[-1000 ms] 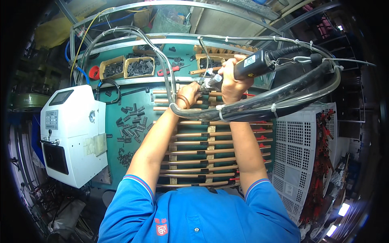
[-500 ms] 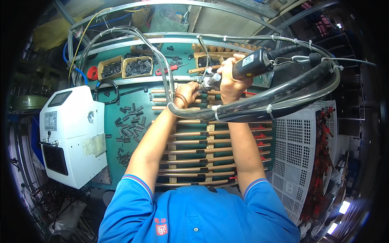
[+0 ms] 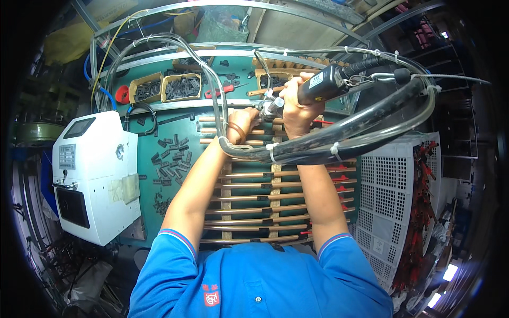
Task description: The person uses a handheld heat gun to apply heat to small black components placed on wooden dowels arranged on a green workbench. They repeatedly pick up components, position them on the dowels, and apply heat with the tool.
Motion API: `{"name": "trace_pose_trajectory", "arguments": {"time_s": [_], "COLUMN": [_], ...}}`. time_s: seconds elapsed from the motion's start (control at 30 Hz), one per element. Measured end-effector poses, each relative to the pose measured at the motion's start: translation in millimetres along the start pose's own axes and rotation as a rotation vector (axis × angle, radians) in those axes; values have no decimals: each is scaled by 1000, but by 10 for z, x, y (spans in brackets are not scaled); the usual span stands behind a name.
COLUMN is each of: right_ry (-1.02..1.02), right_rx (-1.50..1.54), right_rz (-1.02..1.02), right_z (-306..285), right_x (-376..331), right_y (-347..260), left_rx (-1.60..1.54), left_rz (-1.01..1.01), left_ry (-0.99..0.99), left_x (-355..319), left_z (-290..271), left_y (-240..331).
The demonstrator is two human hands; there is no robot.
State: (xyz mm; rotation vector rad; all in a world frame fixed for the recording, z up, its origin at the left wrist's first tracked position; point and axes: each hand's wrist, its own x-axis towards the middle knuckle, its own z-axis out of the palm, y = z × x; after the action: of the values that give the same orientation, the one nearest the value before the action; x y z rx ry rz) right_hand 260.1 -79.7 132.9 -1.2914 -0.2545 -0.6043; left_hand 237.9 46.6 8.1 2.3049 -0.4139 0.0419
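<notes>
My right hand (image 3: 300,108) is wrapped round the black handheld power screwdriver (image 3: 324,87), whose metal nose (image 3: 272,107) points down to the left. Beside the nose's tip, my left hand (image 3: 244,118) has its fingers bent together over the far end of the rack; what they pinch is hidden. Copper-coloured rods (image 3: 286,174) lie crosswise in a row beneath my forearms, several with small black blocks (image 3: 262,197) at mid-length. Red clips (image 3: 342,188) show at their right ends. Thick clear and black hoses (image 3: 313,149) loop from the screwdriver across my wrists.
On the green table, loose black plastic pieces (image 3: 172,161) lie left of the rods, by a white machine (image 3: 95,177). Cardboard boxes of black parts (image 3: 181,87), a red-handled screwdriver (image 3: 214,94) and a red cup (image 3: 122,95) are farther back. White perforated crates (image 3: 379,201) stand right.
The power screwdriver and my right hand have shifted slightly left, and the hose loop has swung left with them. My left hand stays almost in place.
</notes>
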Motion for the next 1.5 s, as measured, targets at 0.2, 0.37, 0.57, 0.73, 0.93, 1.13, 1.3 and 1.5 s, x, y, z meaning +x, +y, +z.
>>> {"name": "trace_pose_trajectory", "arguments": {"time_s": [0.2, 0.37, 0.57, 0.73, 0.93, 1.13, 1.3, 1.5], "right_ry": [-32, -49, -163, -4, -134, -216, -92, -148], "right_rx": [-58, 375, 231, 770, 866, 416, 474, 638], "right_rz": [25, 269, 243, 605, 473, 198, 283, 410], "right_z": [18, 30, -12, -102, -180, -144, -53, -167], "right_x": [-26, -121, -45, -94, -333, -345, -277, -164], "right_y": [-22, -20, -91, 97, 28, -64, -11, -22], "left_rx": [49, 42, 31, 47, 146, 200, 156, 96], "left_rz": [138, 145, 179, 89, 49, 96, 67, 104], "left_ry": [96, 112, 142, -24, -5, 45, 8, -19], "left_x": [-65, -62, -83, -10, -25, -82, -56, -55], "left_z": [54, 105, 168, 121, 58, 176, 120, 37], "left_y": [-274, -277, -348, -335, -264, -294, -226, -205]}}
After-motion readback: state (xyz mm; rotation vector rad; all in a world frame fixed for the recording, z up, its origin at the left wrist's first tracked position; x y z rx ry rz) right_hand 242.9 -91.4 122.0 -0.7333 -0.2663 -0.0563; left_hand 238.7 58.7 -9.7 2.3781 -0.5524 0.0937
